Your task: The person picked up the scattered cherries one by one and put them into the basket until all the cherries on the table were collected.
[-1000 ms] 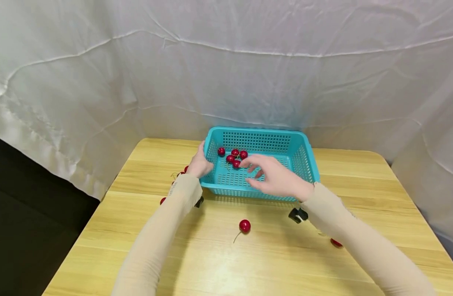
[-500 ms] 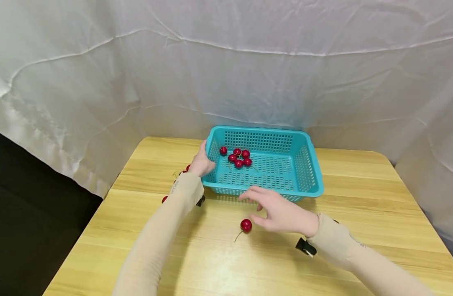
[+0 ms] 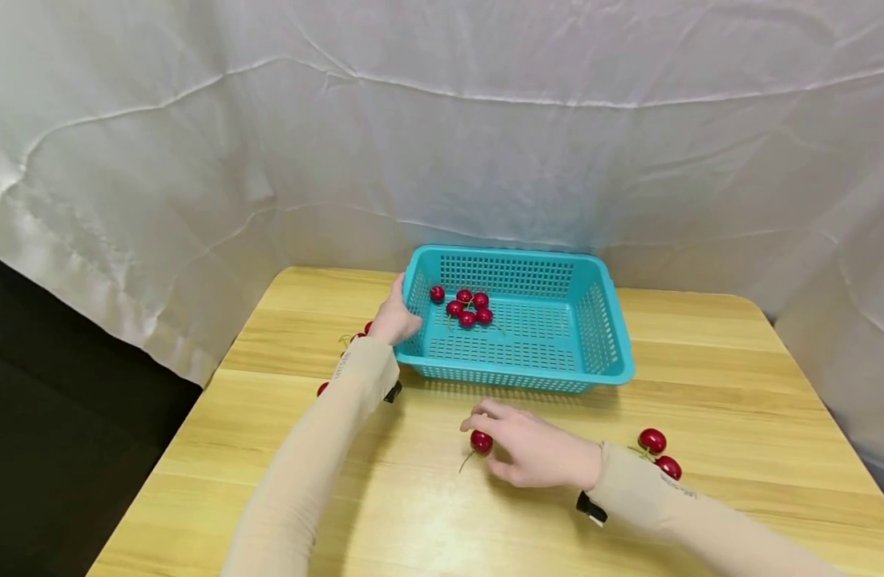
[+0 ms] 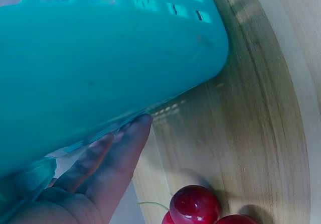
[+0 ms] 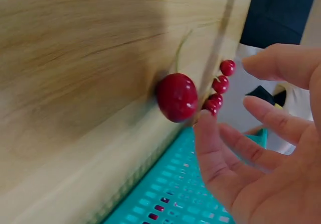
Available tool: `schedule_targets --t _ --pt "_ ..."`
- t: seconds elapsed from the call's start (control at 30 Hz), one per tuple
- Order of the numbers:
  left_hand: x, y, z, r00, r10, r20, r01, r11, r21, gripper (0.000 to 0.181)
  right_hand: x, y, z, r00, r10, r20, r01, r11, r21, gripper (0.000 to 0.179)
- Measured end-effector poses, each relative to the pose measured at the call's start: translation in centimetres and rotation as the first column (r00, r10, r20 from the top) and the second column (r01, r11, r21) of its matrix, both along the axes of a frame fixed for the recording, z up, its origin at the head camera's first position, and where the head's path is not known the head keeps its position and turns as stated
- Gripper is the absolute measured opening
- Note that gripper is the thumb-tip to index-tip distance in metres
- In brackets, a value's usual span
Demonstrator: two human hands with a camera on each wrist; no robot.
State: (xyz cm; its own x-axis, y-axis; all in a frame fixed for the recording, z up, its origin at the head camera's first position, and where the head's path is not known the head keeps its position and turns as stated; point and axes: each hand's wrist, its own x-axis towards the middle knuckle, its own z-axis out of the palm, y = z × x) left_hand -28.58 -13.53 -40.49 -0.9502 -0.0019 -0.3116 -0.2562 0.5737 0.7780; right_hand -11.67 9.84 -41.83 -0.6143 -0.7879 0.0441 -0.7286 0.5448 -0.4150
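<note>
A turquoise plastic basket with perforated walls stands at the back of the table, with several red cherries lying in its left part. My left hand holds the basket's left side, thumb over the rim and fingers along the outer wall. In front of the basket, a single stemmed cherry lies on the wood. My right hand is at its right, fingers spread and bent loosely around it. In the right wrist view a gap shows between most fingers and this cherry; contact is unclear.
Two cherries lie on the table right of my right hand. Several more cherries lie left of the basket, partly hidden by my left arm. A pale curtain hangs behind and beside the table.
A cherry has left my right hand and lies in the basket among the others. That hand has moved from over the basket down to the single cherry. The left hand stays at the basket.
</note>
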Motion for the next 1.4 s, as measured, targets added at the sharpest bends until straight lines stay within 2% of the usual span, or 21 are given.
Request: schedule_targets --t 0.2,0.53,0.87,1.03,1.17,1.4 --pt "0.0 -0.1 -0.1 1.0 0.005 -0.007 -0.005 1.0 -0.02 0.104 -0.1 -0.3 -0.9 0.999 0.037 -0.031 -0.035 0.997 0.062 0.048" --pt "-0.2 0.1 -0.2 1.0 0.009 0.007 -0.009 1.0 -0.019 0.104 -0.1 -0.9 -1.8 0.997 0.062 -0.05 -0.057 0.994 0.099 0.032" --pt "-0.2 0.0 -0.1 1.0 0.002 0.012 -0.001 1.0 -0.012 0.105 -0.2 -1.3 -2.5 0.998 0.047 -0.051 -0.039 0.987 0.154 0.033" --pt "-0.3 0.0 -0.1 1.0 -0.002 0.012 0.002 1.0 -0.01 0.104 -0.2 -1.4 -2.8 0.995 0.058 -0.078 -0.045 0.987 0.155 0.023" --pt "-0.3 -0.1 -0.2 1.0 -0.001 0.018 0.001 1.0 -0.009 0.104 -0.2 -1.4 -3.1 0.994 0.067 -0.086 -0.055 0.989 0.14 0.022" --pt "-0.3 0.0 -0.2 1.0 -0.001 0.01 0.001 1.0 -0.009 0.104 -0.4 -1.3 -3.5 0.997 0.065 -0.038 -0.061 0.993 0.1 0.024"
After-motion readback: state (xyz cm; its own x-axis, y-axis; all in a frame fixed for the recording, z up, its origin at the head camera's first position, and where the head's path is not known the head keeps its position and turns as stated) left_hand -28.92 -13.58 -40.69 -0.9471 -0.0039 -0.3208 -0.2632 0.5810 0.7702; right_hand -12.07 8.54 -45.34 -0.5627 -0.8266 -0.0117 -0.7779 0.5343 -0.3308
